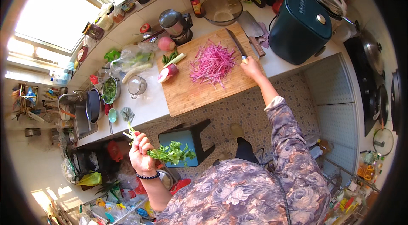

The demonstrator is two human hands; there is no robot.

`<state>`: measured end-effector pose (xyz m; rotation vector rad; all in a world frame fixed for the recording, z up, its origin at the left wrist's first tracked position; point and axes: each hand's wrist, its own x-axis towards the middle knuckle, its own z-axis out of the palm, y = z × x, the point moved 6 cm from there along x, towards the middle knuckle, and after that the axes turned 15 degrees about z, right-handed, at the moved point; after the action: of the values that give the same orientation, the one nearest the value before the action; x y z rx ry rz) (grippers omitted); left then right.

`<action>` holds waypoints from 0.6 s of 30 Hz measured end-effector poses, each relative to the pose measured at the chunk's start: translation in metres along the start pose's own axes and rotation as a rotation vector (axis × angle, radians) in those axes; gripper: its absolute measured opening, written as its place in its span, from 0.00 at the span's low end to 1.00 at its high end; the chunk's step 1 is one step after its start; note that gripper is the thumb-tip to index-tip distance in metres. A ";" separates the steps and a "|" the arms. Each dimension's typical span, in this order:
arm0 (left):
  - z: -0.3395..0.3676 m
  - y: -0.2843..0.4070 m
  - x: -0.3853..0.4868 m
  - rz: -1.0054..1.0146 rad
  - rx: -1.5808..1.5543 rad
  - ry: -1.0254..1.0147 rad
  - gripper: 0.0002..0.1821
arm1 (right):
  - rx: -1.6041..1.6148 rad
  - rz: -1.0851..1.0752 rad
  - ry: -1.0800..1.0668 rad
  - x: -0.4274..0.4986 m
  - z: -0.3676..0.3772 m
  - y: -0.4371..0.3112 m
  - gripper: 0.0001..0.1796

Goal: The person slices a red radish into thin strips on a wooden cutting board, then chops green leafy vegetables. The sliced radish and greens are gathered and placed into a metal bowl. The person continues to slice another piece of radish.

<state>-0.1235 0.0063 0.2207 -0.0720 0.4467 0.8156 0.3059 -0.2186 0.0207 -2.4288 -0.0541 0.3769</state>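
Observation:
My left hand [142,152] grips a bunch of cilantro [173,153] by its stems, out over the floor in front of the counter. The leaves hang toward the right. With my right hand [251,67] I hold a kitchen knife [236,43] by its handle, its blade lying along the right side of the wooden cutting board [181,100]. A heap of shredded pink radish [213,64] covers the board's middle. Left of it are a cut piece of pink radish [168,72], a pale stalk [175,60] and several green chilies [170,57].
A cleaver [250,24] lies beyond the board, near a glass bowl [222,9]. At right stands a dark green appliance [299,27]. A glass mug [137,85], a bowl of greens [110,90] and the sink [84,123] are at left. A stool [178,143] stands below the counter.

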 end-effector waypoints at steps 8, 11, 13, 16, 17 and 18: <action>0.004 0.002 0.011 0.036 -0.081 -0.036 0.10 | 0.608 0.063 -0.622 -0.072 -0.016 -0.011 0.14; -0.004 0.017 0.018 0.072 -0.085 -0.047 0.10 | 0.375 0.054 -0.847 -0.129 0.011 -0.026 0.12; -0.007 0.026 0.028 0.069 -0.125 -0.059 0.10 | 0.291 0.084 -0.954 -0.163 0.040 -0.034 0.14; -0.012 0.033 0.052 0.005 -0.197 -0.070 0.10 | 0.063 -0.132 -0.909 -0.190 0.077 -0.053 0.15; -0.012 0.035 0.065 0.013 -0.151 -0.085 0.09 | -0.012 -0.099 -0.928 -0.191 0.090 -0.055 0.13; -0.012 0.036 0.077 -0.008 -0.161 -0.084 0.09 | 0.037 -0.109 -0.944 -0.191 0.097 -0.060 0.13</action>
<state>-0.1077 0.0816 0.1821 -0.1879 0.3007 0.8422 0.0993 -0.1378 0.0363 -1.9921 -0.5720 1.4090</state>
